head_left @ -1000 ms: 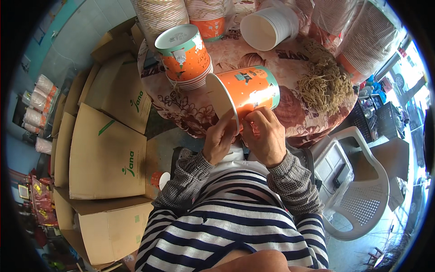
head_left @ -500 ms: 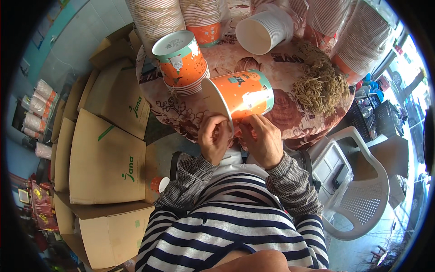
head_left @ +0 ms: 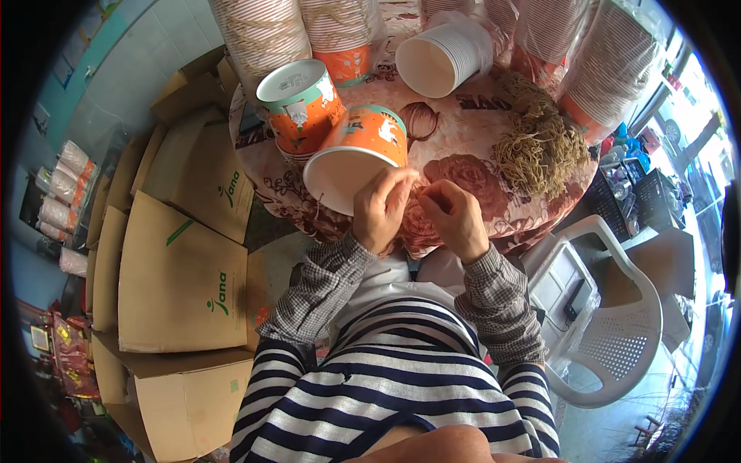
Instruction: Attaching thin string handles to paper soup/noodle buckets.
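Orange printed paper catches my eye first: a wide tub lies on its side on the flowered tablecloth, at half past ten from the hands, its pale mouth facing the seated person. The left hand overlaps the tub's rim, thumb and fingertips drawn into a pinch; I can't tell whether it touches the rim. Just beside it, at four o'clock, the right hand curls, its thumb against the forefinger. What either one pinches, if anything, is too fine for me to make out.

At two o'clock sits a tangled heap of tan strands; an upended tub stands at ten, and nested white cups lie at twelve. I'd judge the step in hand to be fine fingertip work beside the tub. The next move calls for a light touch, since that round side could roll.
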The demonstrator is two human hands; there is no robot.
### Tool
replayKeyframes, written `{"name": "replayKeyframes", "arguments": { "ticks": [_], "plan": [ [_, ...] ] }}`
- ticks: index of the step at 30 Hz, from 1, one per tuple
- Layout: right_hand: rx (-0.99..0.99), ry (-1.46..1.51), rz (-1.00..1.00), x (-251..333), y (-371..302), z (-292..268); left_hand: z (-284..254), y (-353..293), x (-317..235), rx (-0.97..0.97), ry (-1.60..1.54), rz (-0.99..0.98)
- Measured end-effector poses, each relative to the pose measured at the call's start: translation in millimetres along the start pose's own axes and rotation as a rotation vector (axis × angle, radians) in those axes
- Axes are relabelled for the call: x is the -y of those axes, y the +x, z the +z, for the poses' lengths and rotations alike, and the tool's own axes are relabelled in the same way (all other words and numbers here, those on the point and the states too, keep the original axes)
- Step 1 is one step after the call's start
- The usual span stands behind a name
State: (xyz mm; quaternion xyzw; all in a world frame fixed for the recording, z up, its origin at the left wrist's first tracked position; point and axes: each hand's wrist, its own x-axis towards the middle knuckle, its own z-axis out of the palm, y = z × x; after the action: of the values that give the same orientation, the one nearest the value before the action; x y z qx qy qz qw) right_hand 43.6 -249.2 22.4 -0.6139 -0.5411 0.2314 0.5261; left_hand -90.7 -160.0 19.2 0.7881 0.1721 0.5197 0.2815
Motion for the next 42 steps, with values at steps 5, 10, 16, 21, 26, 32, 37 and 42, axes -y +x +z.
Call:
{"name": "replayKeyframes", "arguments": {
  "ticks": [5,10,16,21,26,32,37,42],
  "plan": [
    [0.100,0.046,-0.076,14,-22,1,17,24,7,0.051,-0.047,0.052],
    [0.057,0.237,-0.004,4,-19,-7,22,18,9,0.185,-0.223,-0.154],
    [-0.045,0.130,0.045,2,-17,-11,16,6,5,0.129,-0.362,-0.299],
    [-0.189,0.123,-0.045,4,-16,-5,14,11,5,0.148,-0.238,-0.143],
    [-0.187,-0.062,-0.085,3,-18,-10,13,12,-5,0.076,-0.275,-0.152],
    [-0.185,-0.023,0.020,7,-28,-11,16,12,-9,0.065,-0.331,-0.177],
    [-0.133,-0.195,-0.068,-2,-29,-16,16,13,-11,0.118,-0.303,-0.182],
    [-0.213,-0.219,-0.199,17,-28,-15,17,13,-7,0.167,-0.043,0.079]
  ]
}}
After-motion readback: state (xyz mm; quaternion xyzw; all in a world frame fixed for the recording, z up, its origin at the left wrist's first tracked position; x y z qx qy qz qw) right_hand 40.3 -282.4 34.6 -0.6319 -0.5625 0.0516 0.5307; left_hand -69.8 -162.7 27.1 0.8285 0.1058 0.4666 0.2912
